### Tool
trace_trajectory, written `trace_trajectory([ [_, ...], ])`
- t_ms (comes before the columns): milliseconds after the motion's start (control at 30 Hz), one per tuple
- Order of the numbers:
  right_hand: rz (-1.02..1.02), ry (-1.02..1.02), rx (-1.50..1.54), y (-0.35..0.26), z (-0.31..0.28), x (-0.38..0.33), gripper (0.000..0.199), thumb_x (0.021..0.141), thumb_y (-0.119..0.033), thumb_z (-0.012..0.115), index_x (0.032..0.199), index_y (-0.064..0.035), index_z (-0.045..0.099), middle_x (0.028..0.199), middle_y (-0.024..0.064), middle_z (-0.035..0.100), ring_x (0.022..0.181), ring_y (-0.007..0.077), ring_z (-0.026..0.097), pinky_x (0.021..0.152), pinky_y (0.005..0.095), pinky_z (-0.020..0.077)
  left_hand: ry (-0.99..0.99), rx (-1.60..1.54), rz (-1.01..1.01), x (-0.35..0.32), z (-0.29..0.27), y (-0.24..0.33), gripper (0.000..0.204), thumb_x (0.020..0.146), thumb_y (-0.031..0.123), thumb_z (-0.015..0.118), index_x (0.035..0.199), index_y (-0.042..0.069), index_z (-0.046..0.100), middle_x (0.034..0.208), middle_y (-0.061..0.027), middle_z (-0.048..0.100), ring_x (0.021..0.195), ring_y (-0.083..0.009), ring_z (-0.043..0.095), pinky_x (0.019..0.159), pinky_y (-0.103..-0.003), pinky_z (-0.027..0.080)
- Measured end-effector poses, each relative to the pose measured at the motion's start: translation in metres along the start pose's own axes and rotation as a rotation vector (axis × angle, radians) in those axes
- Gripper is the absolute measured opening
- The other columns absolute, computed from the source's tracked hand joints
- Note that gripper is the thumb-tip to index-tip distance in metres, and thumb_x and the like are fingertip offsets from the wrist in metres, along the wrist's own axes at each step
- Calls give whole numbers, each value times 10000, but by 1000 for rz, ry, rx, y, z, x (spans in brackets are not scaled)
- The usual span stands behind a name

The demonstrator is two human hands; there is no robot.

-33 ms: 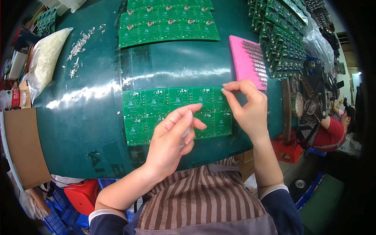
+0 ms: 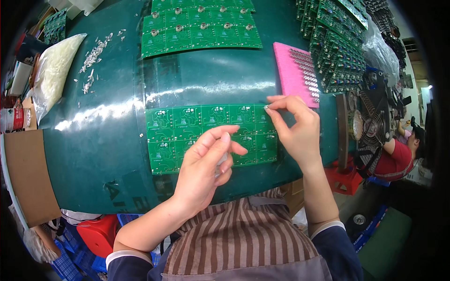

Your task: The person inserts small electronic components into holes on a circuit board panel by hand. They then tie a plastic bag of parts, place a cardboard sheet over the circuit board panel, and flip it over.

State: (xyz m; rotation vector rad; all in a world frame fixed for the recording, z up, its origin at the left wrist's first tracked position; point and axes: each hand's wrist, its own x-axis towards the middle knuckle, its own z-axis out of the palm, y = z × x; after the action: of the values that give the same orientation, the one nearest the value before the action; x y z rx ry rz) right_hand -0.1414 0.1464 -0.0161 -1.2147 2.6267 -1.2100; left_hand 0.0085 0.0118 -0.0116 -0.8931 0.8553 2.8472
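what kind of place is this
Most likely an electronics assembly workshop: green circuit board panels lie on the bench, finished boards are stacked at the far right, and a pink foam pad holds small components.

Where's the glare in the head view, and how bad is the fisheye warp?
Head view: a bright glare band runs across the dark green table just above the near circuit board panel, which stays readable. Table edges bow strongly, corners vignette to black. The right hand and left hand are sharp.

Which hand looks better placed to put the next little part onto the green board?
Right hand, probably: its fingertips pinch a small part at the board's top edge. The left hand hovers over the board.
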Motion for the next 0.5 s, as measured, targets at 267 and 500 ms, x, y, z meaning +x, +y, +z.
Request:
trace_trajectory([
  [267,19,176,-304,31,-31,37,116,724,-79,678,810,-19,627,849,127,618,754,238,613,647,315,488,-31,-16,14,-1,-5,-1,247,955,274,428,1017,46,499,806,-49,555,544,-35,363,398,-155,263],
  [500,196,186,-409,58,-27,47,100,765,-73,610,832,-3,583,779,136,577,705,256,588,620,346,476,7,-34,-16,-3,-4,2,280,926,248,509,1055,6,565,793,-18,529,508,-13,303,435,-179,256],
])
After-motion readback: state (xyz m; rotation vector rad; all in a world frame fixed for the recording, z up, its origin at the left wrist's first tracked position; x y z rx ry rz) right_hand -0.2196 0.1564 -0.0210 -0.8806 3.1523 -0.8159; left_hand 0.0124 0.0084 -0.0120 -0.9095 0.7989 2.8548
